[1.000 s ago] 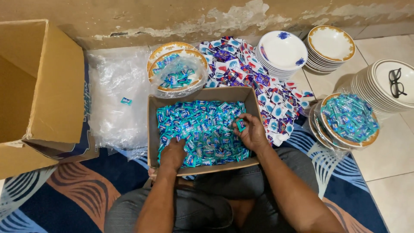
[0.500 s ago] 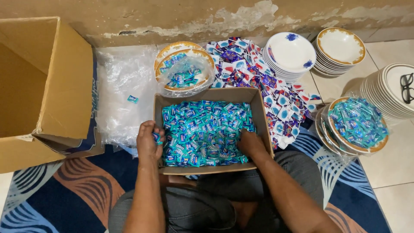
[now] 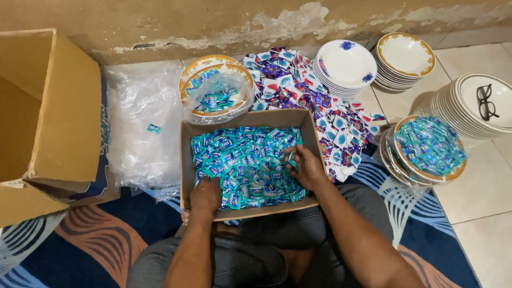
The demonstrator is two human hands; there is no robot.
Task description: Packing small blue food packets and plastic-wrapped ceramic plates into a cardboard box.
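Floor: we note pale tiles (image 3: 482, 197) at the right and a blue patterned rug (image 3: 80, 250) under the seated person.
Wall: we find the wall (image 3: 224, 24) along the far edge stained, its plaster flaking.
Shallow carton: a cardboard tray (image 3: 185, 160) rests against the person's lap, filled with blue-wrapped sweets (image 3: 245, 160).
Left hand: we see the left hand (image 3: 205, 194) at the tray's near left corner, curled down into the sweets; whether it grips any, we cannot tell.
Right hand: the right hand (image 3: 306, 166) lies near the tray's right wall, fingers pinched on one or more blue sweets.
Large box: an open cardboard box (image 3: 53, 117) stands at the rug's left edge.
Plastic sheet: a clear plastic sheet (image 3: 141, 128) lies between box and tray, one loose sweet on it.
Filled plates: one wrapped plate of sweets (image 3: 216, 90) sits beyond the tray's far edge, another (image 3: 429, 148) on the tiles at the right.
Loose wrappers: mixed blue, red and white packets (image 3: 325, 112) lie heaped beside the tray's right wall.
Bowl stacks: we count three stacks (image 3: 346, 64) near the wall; spectacles (image 3: 485, 101) rest on the rightmost.
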